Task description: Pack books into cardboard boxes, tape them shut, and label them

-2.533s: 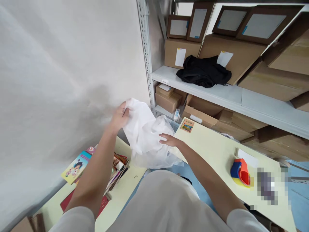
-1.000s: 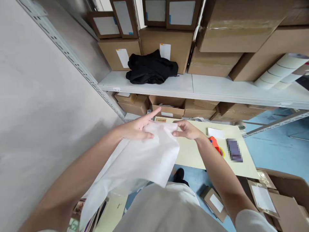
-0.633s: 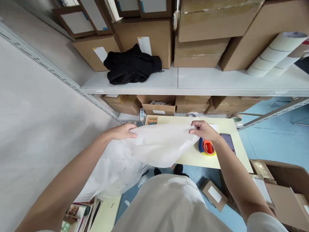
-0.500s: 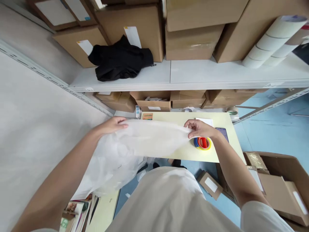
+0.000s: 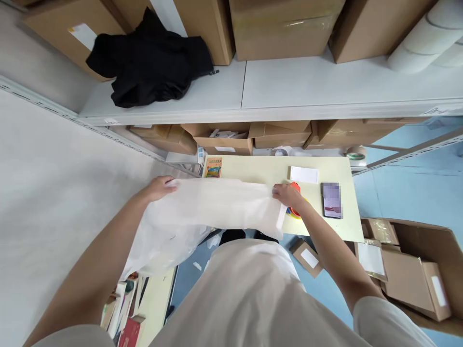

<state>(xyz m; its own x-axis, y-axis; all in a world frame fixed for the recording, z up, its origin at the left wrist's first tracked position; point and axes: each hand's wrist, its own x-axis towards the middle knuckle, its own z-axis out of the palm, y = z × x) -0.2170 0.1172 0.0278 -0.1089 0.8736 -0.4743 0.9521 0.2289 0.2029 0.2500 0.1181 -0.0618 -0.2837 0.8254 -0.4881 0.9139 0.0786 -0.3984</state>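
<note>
A translucent white plastic sheet [image 5: 217, 202] stretches between my two hands, above the front of a pale yellow table [image 5: 253, 166]. My left hand [image 5: 159, 188] pinches its upper left edge. At the upper right edge, my right hand [image 5: 287, 193] is closed on the sheet, whose end hangs below the fingers. More of the same film falls in a loose, crumpled heap under my left forearm. Partly hidden behind my right hand are red, blue and yellow tape rolls [image 5: 294, 212]. A phone [image 5: 332, 200] and a white pad [image 5: 304, 174] lie to their right and behind.
A metal shelf [image 5: 289, 91] crosses ahead above the table, bearing cartons, a black garment [image 5: 155, 62] and white rolls [image 5: 423, 43]. An open carton [image 5: 434, 241] with smaller boxes stands at right. Books [image 5: 121, 308] sit low left, and a small box [image 5: 306, 258] is on the floor.
My right hand has moved slightly left and its fingers have closed more fully on the sheet. The sheet's right end now hangs down over the table edge. The view has shifted closer to the shelf.
</note>
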